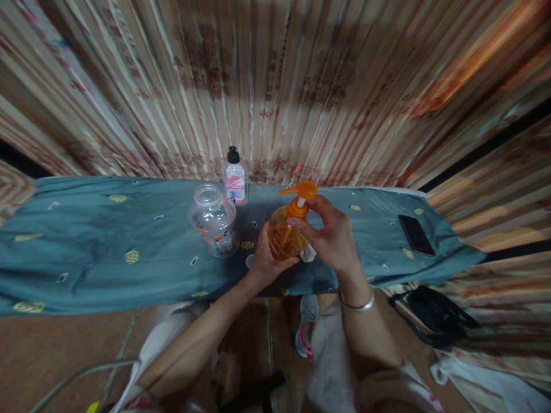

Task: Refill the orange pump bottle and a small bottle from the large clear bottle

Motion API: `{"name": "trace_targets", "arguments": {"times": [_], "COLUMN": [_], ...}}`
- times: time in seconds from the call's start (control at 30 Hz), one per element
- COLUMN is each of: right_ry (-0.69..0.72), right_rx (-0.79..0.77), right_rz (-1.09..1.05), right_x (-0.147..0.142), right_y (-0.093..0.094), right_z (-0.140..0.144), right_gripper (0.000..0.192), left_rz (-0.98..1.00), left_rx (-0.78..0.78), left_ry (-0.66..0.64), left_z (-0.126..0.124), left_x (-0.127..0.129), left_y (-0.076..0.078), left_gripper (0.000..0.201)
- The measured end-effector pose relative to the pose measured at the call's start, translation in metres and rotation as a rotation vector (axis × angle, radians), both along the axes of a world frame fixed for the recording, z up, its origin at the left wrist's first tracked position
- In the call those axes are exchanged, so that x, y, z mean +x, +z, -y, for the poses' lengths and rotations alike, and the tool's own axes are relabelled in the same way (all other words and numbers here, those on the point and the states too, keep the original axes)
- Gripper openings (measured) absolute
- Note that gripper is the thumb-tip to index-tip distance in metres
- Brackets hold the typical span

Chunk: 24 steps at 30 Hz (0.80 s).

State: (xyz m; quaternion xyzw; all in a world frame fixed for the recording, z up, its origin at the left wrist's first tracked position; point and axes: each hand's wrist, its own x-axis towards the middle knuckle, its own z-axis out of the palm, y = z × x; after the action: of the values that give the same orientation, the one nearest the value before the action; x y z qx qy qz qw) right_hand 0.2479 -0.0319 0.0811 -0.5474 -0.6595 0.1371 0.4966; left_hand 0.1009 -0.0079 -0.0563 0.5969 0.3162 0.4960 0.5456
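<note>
A pump bottle (283, 236) of amber liquid, topped by an orange pump head (307, 189), is held above the table, tilted a little. My left hand (267, 261) wraps round the lower body of the bottle. At its neck, the thumb and fingers of my right hand (333, 232) close on the orange collar just under the nozzle. Left of my hands stands a clear, wide-bellied plastic jar (214, 221) without a lid. Behind that jar is a clear bottle (235, 180) with a pink label and a black cap. Something small and white (308, 253) lies beneath the pump bottle, partly hidden.
A narrow table with a teal patterned cloth (94, 229) spans the view. On its right end lies a black phone (416, 234). A pleated curtain (267, 86) hangs directly behind. Below right, a black bag (434, 315) sits near the floor.
</note>
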Motion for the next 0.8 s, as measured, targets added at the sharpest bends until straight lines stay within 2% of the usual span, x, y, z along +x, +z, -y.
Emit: {"name": "trace_targets", "arguments": {"times": [0.13,0.27,0.37,0.5,0.57,0.63,0.73,0.8], "right_ry": [-0.052,0.096,0.169,0.074,-0.007,-0.023,0.093,0.170], "right_rx": [-0.009,-0.025,-0.043,-0.045,-0.025,-0.004,-0.004,-0.021], "right_rz": [-0.042,-0.067,-0.022,-0.003,-0.011,-0.017,-0.043,-0.056], "right_x": [-0.006,0.000,0.005,0.002,-0.001,-0.003,0.000,0.002], "right_y": [-0.001,0.002,0.003,-0.001,-0.003,-0.004,-0.002,0.000], "right_z": [0.000,0.002,0.002,0.001,0.000,0.000,0.001,0.002], "right_gripper": [0.041,0.059,0.049,0.042,0.044,0.050,0.056,0.050], "left_rz": [-0.008,-0.029,-0.014,0.007,0.007,-0.003,-0.022,-0.014], "left_rx": [-0.006,0.004,-0.001,-0.012,-0.015,-0.011,0.005,0.003], "left_ry": [0.003,0.020,-0.008,-0.014,-0.012,-0.005,0.012,0.010], "left_z": [0.000,0.001,0.000,0.000,0.000,0.000,0.000,0.000], "left_x": [-0.001,-0.002,-0.001,0.000,-0.001,-0.002,-0.002,-0.002], "left_y": [0.000,0.002,0.002,-0.001,-0.001,-0.001,0.000,0.001], "left_gripper": [0.114,0.114,0.115,0.117,0.116,0.115,0.113,0.115]}}
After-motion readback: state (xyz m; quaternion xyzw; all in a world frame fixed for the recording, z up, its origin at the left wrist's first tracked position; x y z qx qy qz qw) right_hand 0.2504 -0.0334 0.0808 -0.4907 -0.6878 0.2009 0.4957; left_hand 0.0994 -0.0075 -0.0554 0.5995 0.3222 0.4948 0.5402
